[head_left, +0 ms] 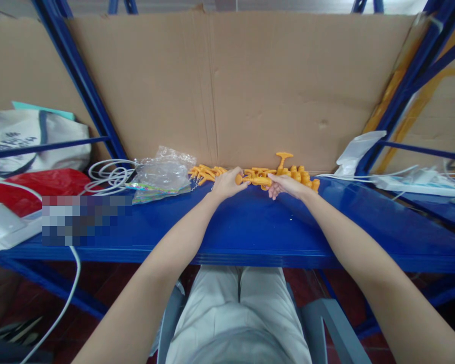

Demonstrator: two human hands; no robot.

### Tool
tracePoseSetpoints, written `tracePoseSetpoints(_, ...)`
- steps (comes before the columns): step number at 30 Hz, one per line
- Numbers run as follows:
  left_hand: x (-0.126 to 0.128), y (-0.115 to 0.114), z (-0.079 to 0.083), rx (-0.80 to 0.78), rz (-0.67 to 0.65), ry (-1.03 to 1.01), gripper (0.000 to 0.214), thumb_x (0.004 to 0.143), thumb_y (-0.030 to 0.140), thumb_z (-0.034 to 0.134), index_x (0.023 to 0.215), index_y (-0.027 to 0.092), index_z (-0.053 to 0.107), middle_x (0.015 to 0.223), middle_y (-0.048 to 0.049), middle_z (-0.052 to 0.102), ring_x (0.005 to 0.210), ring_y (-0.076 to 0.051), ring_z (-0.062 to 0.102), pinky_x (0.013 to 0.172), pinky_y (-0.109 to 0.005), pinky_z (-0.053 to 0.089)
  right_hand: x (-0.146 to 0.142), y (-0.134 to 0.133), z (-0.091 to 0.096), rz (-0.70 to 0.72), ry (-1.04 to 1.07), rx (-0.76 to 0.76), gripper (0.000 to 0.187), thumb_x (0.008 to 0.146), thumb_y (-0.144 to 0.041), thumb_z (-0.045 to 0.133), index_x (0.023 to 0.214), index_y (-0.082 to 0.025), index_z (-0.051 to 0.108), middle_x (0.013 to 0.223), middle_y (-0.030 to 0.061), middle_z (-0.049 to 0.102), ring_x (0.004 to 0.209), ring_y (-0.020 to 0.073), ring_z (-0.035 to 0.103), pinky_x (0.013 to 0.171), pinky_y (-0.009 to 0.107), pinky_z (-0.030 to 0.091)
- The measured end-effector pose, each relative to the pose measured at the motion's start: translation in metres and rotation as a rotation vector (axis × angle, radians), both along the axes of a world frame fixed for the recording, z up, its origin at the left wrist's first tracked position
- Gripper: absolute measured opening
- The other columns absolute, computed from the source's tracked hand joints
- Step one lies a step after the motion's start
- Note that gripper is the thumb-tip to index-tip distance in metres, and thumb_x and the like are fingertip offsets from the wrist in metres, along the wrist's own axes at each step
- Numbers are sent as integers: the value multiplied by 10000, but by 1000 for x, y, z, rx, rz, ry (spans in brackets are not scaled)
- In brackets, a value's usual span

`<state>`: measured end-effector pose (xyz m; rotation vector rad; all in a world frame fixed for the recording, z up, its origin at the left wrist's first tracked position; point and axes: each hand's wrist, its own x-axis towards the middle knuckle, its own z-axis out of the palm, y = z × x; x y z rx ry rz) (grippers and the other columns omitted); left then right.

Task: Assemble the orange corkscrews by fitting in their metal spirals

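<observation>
At the back of the blue shelf, my left hand is closed, thumb and fingers pinching the round end of a yellow-orange plastic part. My right hand pinches the other end of this part, with its lower fingers curled. The part lies roughly level between both hands; its exact kind cannot be made out. Left of it are several yellow-orange plastic pieces with thin chains. A T-shaped yellow-orange piece stands up behind my right hand, and a group of stubby yellow-orange pieces sits beside it.
Clear plastic bags and a coiled white cable lie to the left, near a red bag. A cardboard sheet closes off the back. On the right are a white plastic piece and a power strip.
</observation>
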<state>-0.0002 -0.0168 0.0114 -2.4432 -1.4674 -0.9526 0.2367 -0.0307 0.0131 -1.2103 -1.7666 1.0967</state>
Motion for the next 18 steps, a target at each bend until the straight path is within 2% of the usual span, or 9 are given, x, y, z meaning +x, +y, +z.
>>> tracePoseSetpoints(8,0,1,1,-15,-1,11,335,856,449,661,1085,208,622,1003,-81,738,968,-271,690,773,-328,493,-1,-2,1,-43,-48,-24,634,874,-783,460,718,-196,640,648,111,700,531,172,641,511,295,530)
tracePoseSetpoints(12,-2,3,0,-18,-8,1,325,859,445,659,1083,214,622,983,-69,739,944,-255,695,776,-320,499,-1,-6,4,-39,-38,20,387,892,-589,628,895,-202,626,828,87,749,609,142,670,534,235,515)
tracePoseSetpoints(14,-3,3,-1,-27,-10,-2,328,867,449,648,1096,216,621,985,-69,740,949,-253,695,792,-324,504,-1,-5,3,-29,-23,46,293,874,-468,698,954,-199,614,854,67,745,627,129,670,555,224,515)
tracePoseSetpoints(18,-2,5,-4,-70,2,-6,425,887,469,611,1238,232,579,1107,-87,731,1049,-276,678,877,-370,506,0,5,-1,-84,0,152,261,849,-361,722,1002,-190,599,800,37,707,597,122,638,557,238,507)
